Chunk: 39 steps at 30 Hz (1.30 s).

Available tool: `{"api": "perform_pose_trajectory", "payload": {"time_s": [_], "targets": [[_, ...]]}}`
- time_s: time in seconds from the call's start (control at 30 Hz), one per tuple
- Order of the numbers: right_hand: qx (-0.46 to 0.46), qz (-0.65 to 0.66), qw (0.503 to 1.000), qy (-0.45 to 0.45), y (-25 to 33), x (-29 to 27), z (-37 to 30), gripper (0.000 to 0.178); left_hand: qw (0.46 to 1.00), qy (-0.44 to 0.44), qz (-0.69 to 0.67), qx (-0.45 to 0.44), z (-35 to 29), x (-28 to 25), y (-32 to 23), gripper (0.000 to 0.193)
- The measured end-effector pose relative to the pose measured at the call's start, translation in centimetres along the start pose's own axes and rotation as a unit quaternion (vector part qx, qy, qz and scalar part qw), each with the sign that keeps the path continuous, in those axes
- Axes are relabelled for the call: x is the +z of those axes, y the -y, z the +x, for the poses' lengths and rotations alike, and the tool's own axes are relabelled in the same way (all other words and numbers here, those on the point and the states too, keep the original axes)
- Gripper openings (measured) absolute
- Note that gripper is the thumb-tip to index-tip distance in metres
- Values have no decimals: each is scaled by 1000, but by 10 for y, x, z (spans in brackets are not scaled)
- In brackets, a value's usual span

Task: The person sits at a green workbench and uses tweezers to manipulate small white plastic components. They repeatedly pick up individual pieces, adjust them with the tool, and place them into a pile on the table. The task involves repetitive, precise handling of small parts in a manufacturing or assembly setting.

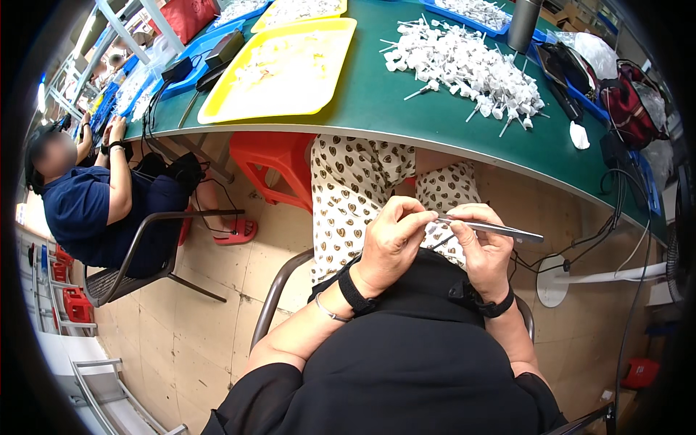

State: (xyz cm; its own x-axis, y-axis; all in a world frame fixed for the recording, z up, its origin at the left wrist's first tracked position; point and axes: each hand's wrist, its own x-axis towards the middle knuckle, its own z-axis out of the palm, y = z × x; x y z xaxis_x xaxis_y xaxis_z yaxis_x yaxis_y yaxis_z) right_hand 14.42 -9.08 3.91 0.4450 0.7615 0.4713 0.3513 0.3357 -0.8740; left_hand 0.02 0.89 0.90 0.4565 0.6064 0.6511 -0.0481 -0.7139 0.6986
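Note:
Over my lap, my two hands meet fingertip to fingertip. My right hand [484, 254] is closed around slim metal tweezers [512, 232], whose joined end sticks out to the right. Their tips reach toward my left fingers. My left hand [391, 243] is closed in a pinch at that spot; whatever lies between thumb and finger is too small and covered to make out. Ahead on the green table [370, 105] lies a loose heap of small white pieces with thin stems [471, 69]. A yellow tray [330, 72] with small scattered pieces stands left of the heap.
A dark cylinder [523, 27] stands behind the heap. Bags [629, 101] and cables crowd the table's right end. Under the table is a red stool [272, 163]; a white stand base [552, 281] is at lower right. Another person [87, 210] sits working at left.

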Motion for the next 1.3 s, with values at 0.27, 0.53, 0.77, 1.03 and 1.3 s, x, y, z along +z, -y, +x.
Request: {"api": "perform_pose_trajectory", "payload": {"time_s": [0.27,0.53,0.77,1.03,1.3], "targets": [[82,92,992,-23,5,-4,1,12,999,-46,9,-2,37,-28,-5,20],[89,111,990,-21,7,-3,2,15,839,-206,504,7,180,-191,134,57],[102,97,990,-31,9,-4,1,15,933,133,323,-91,207,-56,61,49],[75,90,993,-15,3,-12,0,18,892,247,363,-105,233,4,64,31],[90,198,972,-88,10,-8,7,18,948,175,-143,-225,146,-22,9,20]]}}
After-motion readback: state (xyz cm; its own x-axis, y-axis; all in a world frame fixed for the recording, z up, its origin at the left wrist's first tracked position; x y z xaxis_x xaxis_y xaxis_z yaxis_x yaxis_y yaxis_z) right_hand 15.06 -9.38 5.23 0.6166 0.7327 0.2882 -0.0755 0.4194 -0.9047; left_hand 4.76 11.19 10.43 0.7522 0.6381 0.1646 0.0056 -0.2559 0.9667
